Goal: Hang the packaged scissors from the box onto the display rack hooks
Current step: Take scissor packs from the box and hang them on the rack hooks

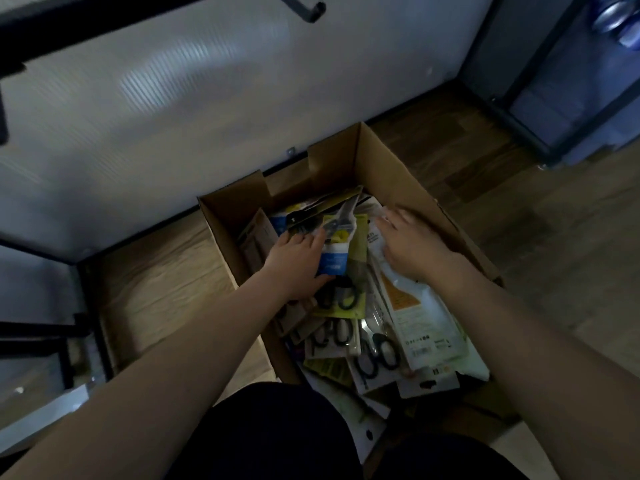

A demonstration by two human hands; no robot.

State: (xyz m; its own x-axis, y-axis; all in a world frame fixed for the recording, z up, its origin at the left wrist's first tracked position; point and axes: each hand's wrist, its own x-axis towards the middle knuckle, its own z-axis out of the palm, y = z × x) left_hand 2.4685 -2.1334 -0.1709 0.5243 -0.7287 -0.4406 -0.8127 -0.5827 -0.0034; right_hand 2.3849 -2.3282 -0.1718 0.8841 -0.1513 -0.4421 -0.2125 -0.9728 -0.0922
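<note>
Left hand (294,263): fingers curled, gripping blue-and-yellow carded scissors pack (334,244). Right hand (412,244): fingers spread flat over open brown cardboard box (391,161).

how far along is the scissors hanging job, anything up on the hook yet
Early stage. The one hook in view is bare. The left hand grips a scissors pack in the box; the right hand is blurred above the pile. Many packs remain.
</note>
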